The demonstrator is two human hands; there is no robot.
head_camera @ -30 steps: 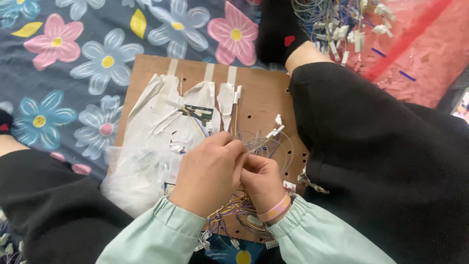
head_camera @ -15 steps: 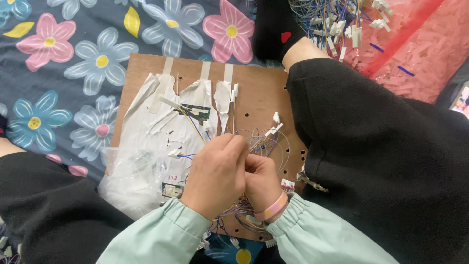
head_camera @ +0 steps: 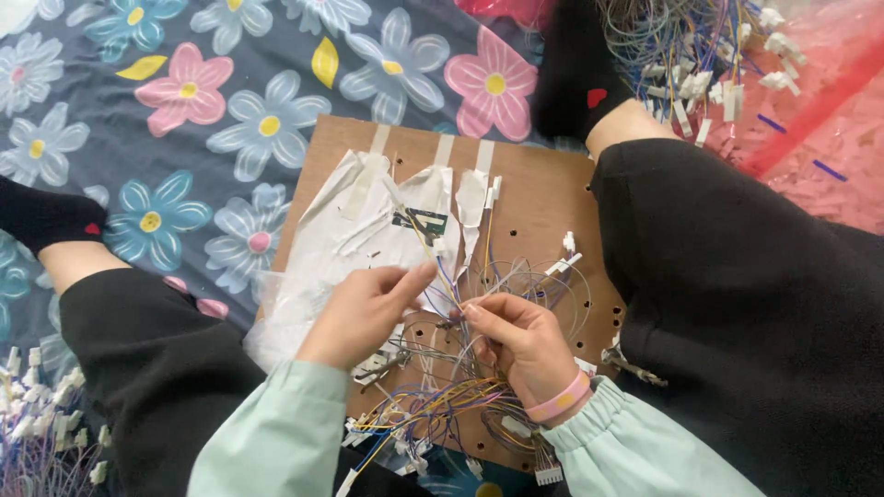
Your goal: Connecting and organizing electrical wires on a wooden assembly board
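A brown cardboard board lies between my legs, with white paper taped on its left part and small holes in it. Thin coloured wires with white connectors loop over its right part. My left hand pinches a thin wire near the board's middle, thumb and forefinger pointing right. My right hand, a pink band on its wrist, holds several wires just right of it. The fingertips of both hands nearly meet.
A heap of wires with white connectors lies on pink plastic at the top right. More connectors lie at the bottom left. My black-trousered legs flank the board on a flowered blanket.
My hands have moved apart: the left one no longer covers the right, and its fingers now stretch out to the wire. The view has shifted slightly.
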